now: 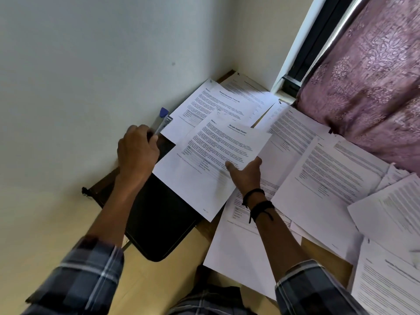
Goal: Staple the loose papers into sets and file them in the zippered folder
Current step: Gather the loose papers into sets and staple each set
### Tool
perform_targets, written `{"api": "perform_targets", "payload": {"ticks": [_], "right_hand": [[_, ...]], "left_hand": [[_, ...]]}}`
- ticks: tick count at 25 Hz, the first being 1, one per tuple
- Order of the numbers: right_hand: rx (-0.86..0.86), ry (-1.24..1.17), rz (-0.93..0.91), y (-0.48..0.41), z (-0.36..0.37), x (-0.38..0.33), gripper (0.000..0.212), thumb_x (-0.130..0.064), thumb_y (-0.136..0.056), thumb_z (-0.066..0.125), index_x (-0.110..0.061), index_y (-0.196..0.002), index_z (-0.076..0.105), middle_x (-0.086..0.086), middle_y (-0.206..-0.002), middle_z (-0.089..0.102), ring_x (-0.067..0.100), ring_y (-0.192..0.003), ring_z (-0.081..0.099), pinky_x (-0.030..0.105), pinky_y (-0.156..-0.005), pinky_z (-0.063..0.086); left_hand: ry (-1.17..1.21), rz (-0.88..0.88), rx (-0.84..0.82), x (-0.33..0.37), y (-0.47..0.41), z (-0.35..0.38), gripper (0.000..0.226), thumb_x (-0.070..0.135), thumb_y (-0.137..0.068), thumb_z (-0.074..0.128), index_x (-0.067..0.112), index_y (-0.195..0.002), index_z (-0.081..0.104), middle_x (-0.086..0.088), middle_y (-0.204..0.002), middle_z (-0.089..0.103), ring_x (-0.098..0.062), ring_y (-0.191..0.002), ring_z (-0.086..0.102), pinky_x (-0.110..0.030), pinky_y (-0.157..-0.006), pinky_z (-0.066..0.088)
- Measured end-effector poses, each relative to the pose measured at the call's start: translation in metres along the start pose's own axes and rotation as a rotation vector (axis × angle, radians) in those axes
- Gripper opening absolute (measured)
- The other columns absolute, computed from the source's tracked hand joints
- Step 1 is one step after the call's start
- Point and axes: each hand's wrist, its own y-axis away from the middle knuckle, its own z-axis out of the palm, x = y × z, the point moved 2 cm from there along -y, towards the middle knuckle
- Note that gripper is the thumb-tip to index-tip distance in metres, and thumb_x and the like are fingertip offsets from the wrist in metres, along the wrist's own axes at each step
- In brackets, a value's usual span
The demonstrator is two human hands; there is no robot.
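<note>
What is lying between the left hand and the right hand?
In the head view, the white printed sheet held by the right hand spans most of it; beside the left hand, gripping a blue-tipped stapler, the black zippered folder shows.

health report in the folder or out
Out. The right hand holds the health report by its near edge, whole page showing, partly over the black folder. The left hand grips the stapler.

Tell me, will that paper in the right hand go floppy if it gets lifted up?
Probably a bit: the sheet is thin and the right hand holds only one edge, so the far corners would likely droop. It looks very light, so a puff of air might flutter it.
</note>
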Motion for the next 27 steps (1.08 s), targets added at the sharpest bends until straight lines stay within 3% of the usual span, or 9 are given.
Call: {"api": "perform_targets", "payload": {"ticks": [4, 7, 9, 11, 16, 19, 21, 23, 27], "right_hand": [[0.056, 0.119, -0.003, 0.012, -0.024, 0.007, 0.090, -0.026, -0.078, 0.080, 0.001, -0.143, 0.024, 0.020, -0.137, 0.037, 0.033, -0.125, 0.043, 0.045, -0.107, 0.040], [0.037, 0.024, 0.009, 0.035, -0.069, 0.017, 0.076, -0.028, -0.083, 0.076, -0.005, -0.141, 0.032, 0.012, -0.126, 0.049, 0.022, -0.104, 0.057, 0.034, -0.092, 0.048], [0.019, -0.035, 0.034, 0.056, -0.105, 0.032, 0.065, -0.027, -0.085, 0.073, -0.007, -0.137, 0.040, 0.007, -0.116, 0.058, 0.014, -0.089, 0.060, 0.036, -0.088, 0.052], [0.040, -0.084, 0.043, 0.079, -0.142, 0.054, 0.057, -0.024, -0.086, 0.072, -0.006, -0.133, 0.045, 0.008, -0.110, 0.064, 0.020, -0.088, 0.063, 0.041, -0.088, 0.055], [0.186, -0.082, 0.067, 0.138, -0.246, 0.132, 0.041, -0.015, -0.087, 0.071, -0.007, -0.123, 0.053, -0.001, -0.093, 0.068, 0.012, -0.083, 0.064, 0.020, -0.075, 0.053], [0.342, -0.007, 0.107, 0.173, -0.312, 0.184, 0.040, -0.017, -0.085, 0.073, -0.007, -0.121, 0.057, 0.005, -0.097, 0.069, 0.016, -0.087, 0.065, 0.029, -0.080, 0.053], [0.451, 0.034, 0.140, 0.195, -0.352, 0.211, 0.043, -0.019, -0.084, 0.075, -0.006, -0.121, 0.057, 0.010, -0.105, 0.066, 0.022, -0.096, 0.063, 0.032, -0.081, 0.050], [0.539, 0.102, 0.167, 0.213, -0.384, 0.232, 0.046, -0.020, -0.083, 0.076, -0.003, -0.121, 0.057, 0.013, -0.111, 0.063, 0.026, -0.101, 0.060, 0.031, -0.080, 0.047], [0.548, 0.168, 0.248, 0.230, -0.414, 0.263, 0.033, -0.022, -0.081, 0.076, -0.005, -0.107, 0.062, 0.010, -0.100, 0.066, 0.021, -0.085, 0.061, 0.024, -0.068, 0.044]], "left_hand": [[0.272, -0.048, 0.003, 0.037, 0.046, -0.018, 0.017, 0.022, -0.092, 0.065, 0.009, -0.104, 0.063, -0.005, -0.094, 0.068, -0.022, -0.083, 0.063, -0.030, -0.074, 0.048], [0.538, -0.101, -0.133, 0.075, 0.090, -0.017, 0.016, 0.021, -0.090, 0.068, 0.016, -0.099, 0.057, 0.000, -0.092, 0.067, -0.016, -0.079, 0.065, -0.020, -0.065, 0.049], [0.688, -0.123, -0.232, 0.101, 0.124, -0.003, 0.014, 0.018, -0.088, 0.070, 0.018, -0.093, 0.057, -0.003, -0.088, 0.070, -0.019, -0.076, 0.070, -0.033, -0.070, 0.058], [0.766, -0.143, -0.321, 0.121, 0.157, 0.016, 0.014, 0.017, -0.088, 0.070, 0.019, -0.089, 0.057, -0.005, -0.084, 0.071, -0.021, -0.075, 0.071, -0.045, -0.073, 0.060], [0.915, -0.216, -0.592, 0.173, 0.245, 0.059, 0.017, 0.013, -0.084, 0.075, 0.011, -0.082, 0.058, -0.011, -0.071, 0.072, -0.029, -0.070, 0.072, -0.053, -0.078, 0.059], [0.849, -0.188, -0.682, 0.198, 0.292, 0.085, 0.022, 0.015, -0.079, 0.079, 0.008, -0.077, 0.059, -0.013, -0.071, 0.072, -0.031, -0.071, 0.072, -0.053, -0.075, 0.059], [0.776, -0.101, -0.666, 0.213, 0.310, 0.099, 0.025, 0.020, -0.078, 0.081, 0.009, -0.076, 0.058, -0.014, -0.073, 0.071, -0.031, -0.071, 0.071, -0.041, -0.068, 0.061], [0.706, -0.008, -0.584, 0.225, 0.321, 0.108, 0.024, 0.023, -0.079, 0.080, 0.009, -0.080, 0.061, -0.009, -0.076, 0.070, -0.026, -0.071, 0.069, -0.028, -0.058, 0.053], [0.391, 0.186, -0.463, 0.232, 0.329, 0.118, 0.024, 0.030, -0.082, 0.077, 0.008, -0.087, 0.069, -0.007, -0.085, 0.068, -0.021, -0.079, 0.062, -0.026, -0.068, 0.040]]}}
